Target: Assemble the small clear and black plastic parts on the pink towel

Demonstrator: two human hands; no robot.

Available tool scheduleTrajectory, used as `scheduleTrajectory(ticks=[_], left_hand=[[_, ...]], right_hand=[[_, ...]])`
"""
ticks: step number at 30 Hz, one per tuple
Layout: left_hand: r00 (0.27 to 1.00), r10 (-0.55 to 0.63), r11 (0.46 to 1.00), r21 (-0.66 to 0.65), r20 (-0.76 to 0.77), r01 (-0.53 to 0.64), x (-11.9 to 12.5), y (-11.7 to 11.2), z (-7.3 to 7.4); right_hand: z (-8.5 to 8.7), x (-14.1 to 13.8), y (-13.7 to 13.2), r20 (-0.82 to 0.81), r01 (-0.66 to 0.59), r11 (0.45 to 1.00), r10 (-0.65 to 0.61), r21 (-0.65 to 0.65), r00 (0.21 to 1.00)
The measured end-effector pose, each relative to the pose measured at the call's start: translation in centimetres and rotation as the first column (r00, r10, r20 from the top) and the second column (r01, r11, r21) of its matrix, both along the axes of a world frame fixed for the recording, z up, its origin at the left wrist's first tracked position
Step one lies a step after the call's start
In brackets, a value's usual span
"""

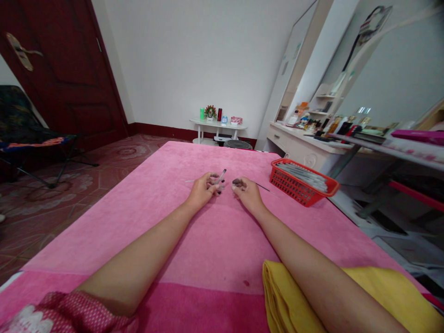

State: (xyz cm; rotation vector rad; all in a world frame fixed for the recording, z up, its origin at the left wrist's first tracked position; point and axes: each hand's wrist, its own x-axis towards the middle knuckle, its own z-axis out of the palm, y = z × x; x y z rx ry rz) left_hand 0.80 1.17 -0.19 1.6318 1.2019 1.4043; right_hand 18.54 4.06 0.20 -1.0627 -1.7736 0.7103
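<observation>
Both my hands rest on a pink towel [208, 240] spread over the surface before me. My left hand [204, 187] is curled, its fingers closed round a slim grey pen-like tube [221, 175] that points up and away. My right hand [247, 190] is also curled, pinching something small and dark at its fingertips; a thin dark stick [263, 187] runs from it toward the right. The two hands are a few centimetres apart.
A red plastic basket [301, 194] with several grey tubes lies just right of my right hand. A folded yellow cloth [274, 296] is under my right forearm. A dressing table [305, 143] with bottles stands at right, a small white table [217, 125] ahead, a folding chair [34, 138] at left.
</observation>
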Motion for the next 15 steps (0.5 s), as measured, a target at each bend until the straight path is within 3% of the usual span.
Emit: scheduleTrajectory(ticks=[3, 7, 11, 15], left_hand=[[0.999, 0.039, 0.999, 0.021, 0.0, -0.039, -0.3, 0.2, -0.2], [0.992, 0.129, 0.989, 0.076, -0.01, -0.127, -0.6, 0.6, -0.6], [0.98, 0.198, 0.973, 0.121, -0.004, -0.196, -0.8, 0.9, -0.8], [0.976, 0.216, 0.968, 0.127, 0.018, -0.217, -0.9, 1.0, -0.7]], right_hand=[[-0.5, 0.5, 0.4, 0.199, 0.045, 0.998, -0.054, 0.05, 0.979], [-0.5, 1.0, 0.2, 0.468, 0.073, 0.983, -0.145, 0.168, 0.872], [0.1, 0.4, -0.4, 0.555, -0.026, 0.947, -0.166, 0.321, 0.815], [0.0, -1.1, -0.4, 0.613, -0.063, 0.949, -0.148, 0.309, 0.776]])
